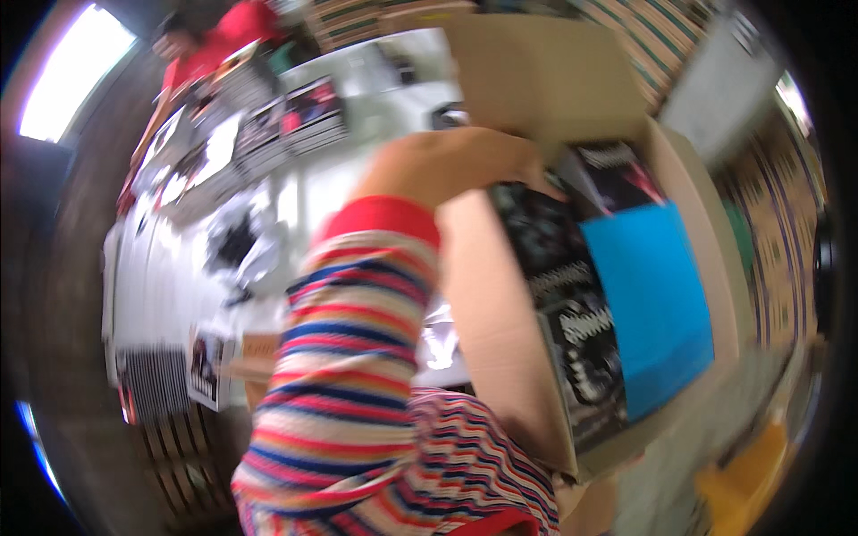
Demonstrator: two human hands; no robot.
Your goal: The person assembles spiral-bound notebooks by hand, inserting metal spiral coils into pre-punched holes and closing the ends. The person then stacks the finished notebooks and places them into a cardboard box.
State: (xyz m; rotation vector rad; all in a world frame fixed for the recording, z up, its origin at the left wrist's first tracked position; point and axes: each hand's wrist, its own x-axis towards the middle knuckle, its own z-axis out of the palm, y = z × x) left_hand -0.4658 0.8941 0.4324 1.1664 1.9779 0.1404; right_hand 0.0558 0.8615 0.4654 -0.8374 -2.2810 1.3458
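My left arm, in a striped sleeve with a red cuff, reaches across to an open cardboard box (500, 322). At the box's far left corner, my left hand (514, 161) is bent downward, its fingers blurred and partly hidden. They touch or hover at the upper end of a dark magazine (536, 228); whether they grip it I cannot tell. Inside the box, another black magazine with white lettering (585, 366) lies toward the near side. A bright blue sheet (652, 295) covers the right part, beside a dark, pink-tinted magazine (617, 174). My right hand does not show.
On the white table (170, 277) at the left stand magazine stacks (313, 116) and crumpled clear plastic (239, 241). A person in red (219, 58) is at the far left. Stacked cardboard (778, 241) stands at the right, with something yellow (746, 478) at the lower right.
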